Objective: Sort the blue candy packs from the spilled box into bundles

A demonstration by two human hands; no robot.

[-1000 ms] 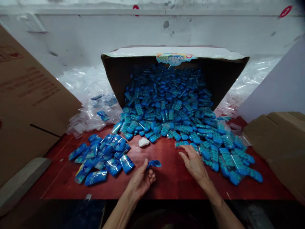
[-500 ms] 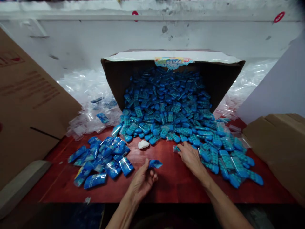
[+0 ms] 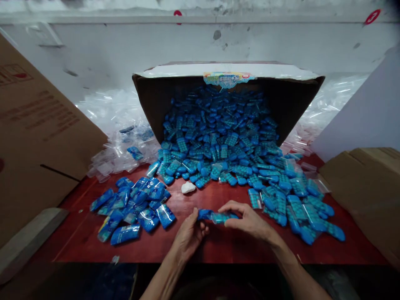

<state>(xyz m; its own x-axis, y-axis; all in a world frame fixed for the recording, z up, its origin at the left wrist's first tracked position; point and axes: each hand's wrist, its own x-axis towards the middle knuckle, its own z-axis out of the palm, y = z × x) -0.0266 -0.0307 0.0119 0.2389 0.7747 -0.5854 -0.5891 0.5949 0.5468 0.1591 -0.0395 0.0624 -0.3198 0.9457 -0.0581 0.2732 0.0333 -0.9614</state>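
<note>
My left hand (image 3: 191, 234) pinches a dark blue printed sleeve (image 3: 204, 214) between thumb and fingers. Thumb and fingers of my right hand (image 3: 246, 218) close on a small clear case of turquoise beads with a blue cap (image 3: 220, 218). The case's left end meets the sleeve's right end; whether it sits inside cannot be made out. To the left lies a pile of shiny blue sleeved packs (image 3: 137, 204). A big heap of similar bead cases (image 3: 218, 154) spills toward me, some lying close beyond my right hand.
A tipped carton (image 3: 308, 98) holds the heap. Clear plastic pieces (image 3: 114, 154) lie behind on both sides. A white lump (image 3: 188, 188) rests on the red table (image 3: 218, 250). Cardboard boxes stand left (image 3: 40, 125) and right (image 3: 365, 191); a grey block (image 3: 31, 241) lies at the left edge.
My right hand has come back from the heap toward my left hand, bringing a bead case to the sleeve. My left hand has stayed nearly in place.
</note>
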